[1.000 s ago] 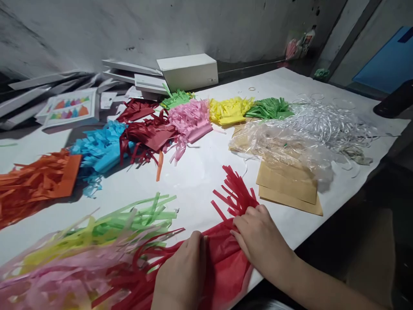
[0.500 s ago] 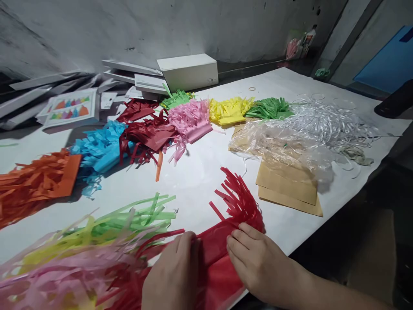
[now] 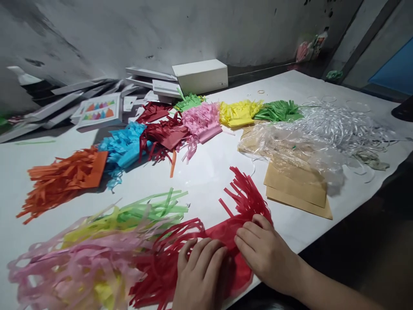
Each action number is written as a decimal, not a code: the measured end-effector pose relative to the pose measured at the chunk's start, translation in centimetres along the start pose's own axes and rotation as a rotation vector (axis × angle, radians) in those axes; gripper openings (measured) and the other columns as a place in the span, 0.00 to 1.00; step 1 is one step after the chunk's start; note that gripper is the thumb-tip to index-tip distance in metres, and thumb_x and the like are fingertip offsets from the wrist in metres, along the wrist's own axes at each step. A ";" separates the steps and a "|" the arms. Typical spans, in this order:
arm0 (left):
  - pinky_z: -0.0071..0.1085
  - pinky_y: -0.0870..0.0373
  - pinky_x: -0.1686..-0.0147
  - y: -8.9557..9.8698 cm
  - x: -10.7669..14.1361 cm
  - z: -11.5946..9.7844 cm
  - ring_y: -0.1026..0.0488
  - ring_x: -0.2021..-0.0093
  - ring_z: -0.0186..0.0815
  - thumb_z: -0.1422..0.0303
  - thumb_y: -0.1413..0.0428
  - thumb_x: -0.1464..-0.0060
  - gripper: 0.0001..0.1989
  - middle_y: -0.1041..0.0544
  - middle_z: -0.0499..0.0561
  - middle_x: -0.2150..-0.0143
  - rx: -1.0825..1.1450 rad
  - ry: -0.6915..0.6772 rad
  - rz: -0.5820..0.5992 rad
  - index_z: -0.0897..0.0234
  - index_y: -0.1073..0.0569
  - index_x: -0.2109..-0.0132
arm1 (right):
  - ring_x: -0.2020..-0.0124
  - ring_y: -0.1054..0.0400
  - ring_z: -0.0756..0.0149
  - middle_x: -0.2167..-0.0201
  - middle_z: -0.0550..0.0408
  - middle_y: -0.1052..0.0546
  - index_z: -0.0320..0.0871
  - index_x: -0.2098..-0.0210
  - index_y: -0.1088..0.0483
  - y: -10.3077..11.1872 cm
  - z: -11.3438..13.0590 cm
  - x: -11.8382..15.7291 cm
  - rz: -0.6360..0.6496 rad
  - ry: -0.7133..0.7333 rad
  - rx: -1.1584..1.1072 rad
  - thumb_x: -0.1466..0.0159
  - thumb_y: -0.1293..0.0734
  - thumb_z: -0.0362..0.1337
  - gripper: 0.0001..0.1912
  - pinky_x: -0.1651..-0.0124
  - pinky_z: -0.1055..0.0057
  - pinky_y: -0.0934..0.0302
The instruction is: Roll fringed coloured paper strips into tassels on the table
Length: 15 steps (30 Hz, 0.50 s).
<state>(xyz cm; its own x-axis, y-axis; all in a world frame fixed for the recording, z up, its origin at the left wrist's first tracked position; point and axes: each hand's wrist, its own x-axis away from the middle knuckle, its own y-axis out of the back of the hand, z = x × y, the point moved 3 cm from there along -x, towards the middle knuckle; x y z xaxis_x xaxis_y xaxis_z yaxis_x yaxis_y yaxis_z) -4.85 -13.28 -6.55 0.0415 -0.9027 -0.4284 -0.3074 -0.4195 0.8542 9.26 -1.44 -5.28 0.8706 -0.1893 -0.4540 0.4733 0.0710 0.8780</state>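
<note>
A sheet of red tissue paper (image 3: 237,271) with fringed ends lies folded at the table's near edge. My left hand (image 3: 201,269) bends its fingers onto the paper's left part, beside the loose red fringe (image 3: 161,258). On the right part, my right hand (image 3: 264,254) grips the folded band with curled fingers, its thumb hidden. Red strips (image 3: 245,189) fan out beyond the right hand. Left of my left hand spreads a loose heap of pink fringed tissue paper (image 3: 80,262), with yellow and light green strips (image 3: 161,204) behind it.
Fringed tissue bundles in orange (image 3: 67,176), blue (image 3: 124,144), dark red, pink, yellow (image 3: 240,112) and green cross the white-covered table. Brown card pieces (image 3: 297,185), a clear plastic bag (image 3: 290,142) and white ribbon (image 3: 345,122) lie right. Boxes (image 3: 200,77) stand along the wall.
The view has swung left, so things appear farther right. My left hand's fingers now show more spread on the red paper, with more red fringe visible beside it. My right hand stays on the band.
</note>
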 end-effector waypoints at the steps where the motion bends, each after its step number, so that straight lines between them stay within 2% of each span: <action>1: 0.42 0.45 0.39 0.0 0.0 -0.2 0.25 0.51 0.41 0.69 0.50 0.31 0.11 0.16 0.51 0.54 0.010 0.018 -0.022 0.61 0.23 0.51 | 0.60 0.32 0.58 0.64 0.48 0.22 0.36 0.57 0.27 0.0 0.1 0.1 -0.020 0.001 -0.019 0.30 0.44 0.23 0.15 0.40 0.54 0.49; 4: 0.43 0.44 0.40 -0.2 0.2 -0.7 0.25 0.54 0.41 0.66 0.54 0.29 0.15 0.15 0.50 0.59 0.064 0.100 -0.123 0.59 0.21 0.56 | 0.56 0.31 0.57 0.61 0.49 0.22 0.37 0.57 0.27 0.0 0.3 0.3 -0.011 0.045 -0.038 0.30 0.43 0.24 0.13 0.36 0.53 0.53; 6: 0.44 0.43 0.41 -0.4 0.6 -0.9 0.25 0.55 0.40 0.66 0.55 0.29 0.17 0.15 0.49 0.61 0.080 0.113 -0.150 0.58 0.21 0.57 | 0.55 0.31 0.57 0.60 0.49 0.21 0.38 0.57 0.26 -0.1 0.2 0.7 0.000 0.072 -0.024 0.29 0.44 0.24 0.15 0.34 0.53 0.55; 9: 0.44 0.43 0.43 -0.4 1.5 -0.4 0.24 0.56 0.40 0.66 0.54 0.29 0.16 0.15 0.47 0.61 0.038 0.099 -0.120 0.56 0.21 0.55 | 0.51 0.31 0.56 0.59 0.48 0.20 0.38 0.57 0.26 0.0 -0.4 1.5 -0.030 0.045 -0.018 0.29 0.45 0.24 0.17 0.32 0.52 0.56; 13: 0.40 0.41 0.48 0.1 2.6 0.6 0.24 0.55 0.39 0.69 0.46 0.33 0.07 0.15 0.45 0.58 -0.082 -0.013 -0.041 0.55 0.23 0.54 | 0.43 0.34 0.55 0.52 0.46 0.22 0.38 0.59 0.27 0.2 -1.4 2.1 -0.035 -0.050 -0.027 0.29 0.44 0.23 0.15 0.30 0.50 0.59; 15: 0.41 0.39 0.51 0.3 2.6 1.0 0.23 0.56 0.40 0.71 0.44 0.36 0.06 0.15 0.46 0.58 -0.130 0.024 -0.031 0.56 0.24 0.56 | 0.43 0.34 0.56 0.51 0.47 0.22 0.39 0.62 0.28 0.4 -1.8 1.6 -0.020 -0.120 -0.052 0.28 0.41 0.25 0.12 0.31 0.51 0.58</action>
<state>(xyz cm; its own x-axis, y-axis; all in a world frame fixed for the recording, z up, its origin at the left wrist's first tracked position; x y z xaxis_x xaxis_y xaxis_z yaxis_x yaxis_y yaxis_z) -5.79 -15.66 -7.75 0.0724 -0.8906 -0.4491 -0.1801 -0.4545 0.8723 11.12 0.03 -5.91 0.8400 -0.3070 -0.4474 0.4996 0.1157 0.8585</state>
